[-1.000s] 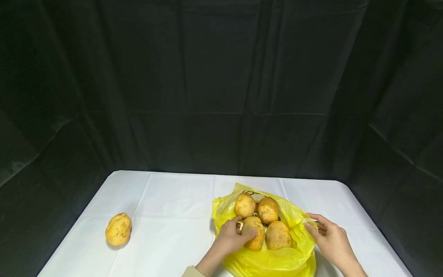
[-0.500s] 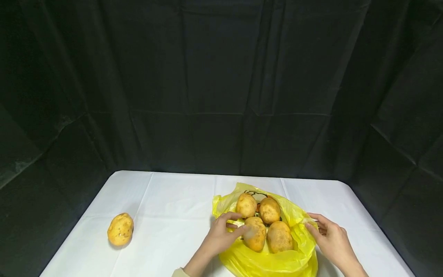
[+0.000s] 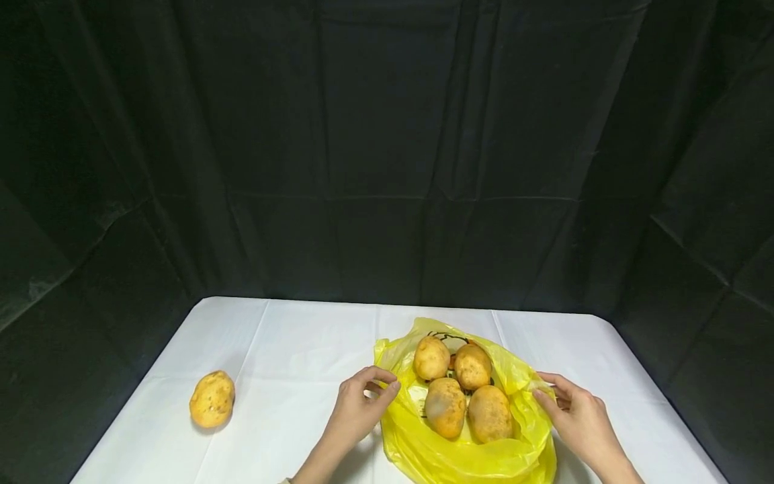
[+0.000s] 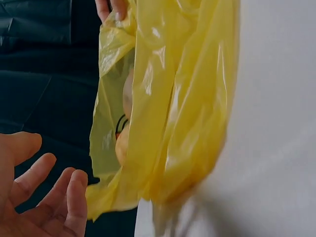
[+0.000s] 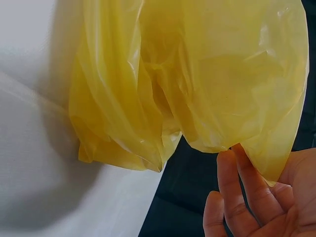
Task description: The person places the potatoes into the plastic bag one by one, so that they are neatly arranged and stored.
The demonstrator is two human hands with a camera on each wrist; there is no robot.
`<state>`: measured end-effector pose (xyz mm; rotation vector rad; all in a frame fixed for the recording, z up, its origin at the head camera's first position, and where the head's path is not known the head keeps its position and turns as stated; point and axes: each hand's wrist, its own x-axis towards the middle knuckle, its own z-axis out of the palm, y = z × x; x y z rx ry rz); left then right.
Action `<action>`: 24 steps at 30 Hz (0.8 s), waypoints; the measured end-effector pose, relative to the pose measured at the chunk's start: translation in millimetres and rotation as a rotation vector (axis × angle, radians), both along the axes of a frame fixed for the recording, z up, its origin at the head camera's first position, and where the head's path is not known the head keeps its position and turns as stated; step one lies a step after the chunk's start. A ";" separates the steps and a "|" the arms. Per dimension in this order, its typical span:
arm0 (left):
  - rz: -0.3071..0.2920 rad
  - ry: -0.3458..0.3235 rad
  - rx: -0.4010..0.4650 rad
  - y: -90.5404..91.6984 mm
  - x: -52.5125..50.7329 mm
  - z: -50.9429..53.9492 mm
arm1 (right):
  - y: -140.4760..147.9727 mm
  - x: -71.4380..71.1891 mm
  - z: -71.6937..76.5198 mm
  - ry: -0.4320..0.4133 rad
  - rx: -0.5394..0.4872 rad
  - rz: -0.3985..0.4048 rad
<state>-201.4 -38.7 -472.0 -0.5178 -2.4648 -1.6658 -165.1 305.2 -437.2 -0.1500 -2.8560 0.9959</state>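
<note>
A yellow plastic bag (image 3: 465, 464) lies with its mouth spread open on the white table, and several potatoes (image 3: 445, 408) sit inside it. At the bag's right edge my right hand (image 3: 577, 420) pinches the rim between thumb and fingers; the right wrist view shows the bag's corner (image 5: 269, 165) caught there. My left hand (image 3: 357, 410) is at the bag's left edge. In the left wrist view its loosely bent fingers (image 4: 76, 202) have nothing between them and the thumb; whether a fingertip touches the plastic I cannot tell.
One more potato (image 3: 212, 399) lies alone on the left part of the white-covered table (image 3: 290, 363). Black cloth (image 3: 375, 168) hangs behind the table and along both sides.
My left hand has let go of the near-left potato in the bag and drawn back leftward to the bag's edge. The right hand keeps its hold on the rim.
</note>
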 end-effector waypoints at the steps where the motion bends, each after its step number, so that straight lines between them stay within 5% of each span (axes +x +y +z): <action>1: 0.003 -0.002 -0.001 -3.0 0.2 0.2 | -0.1 0.4 -0.3 0.008 0.002 0.003; 7: 0.028 -0.003 -0.031 -19.4 0.3 1.2 | -0.2 2.0 -1.7 0.060 0.018 0.030; 24: 0.125 -0.002 -0.087 -44.0 7.1 3.3 | -0.8 -1.1 -0.2 -0.004 -0.007 0.006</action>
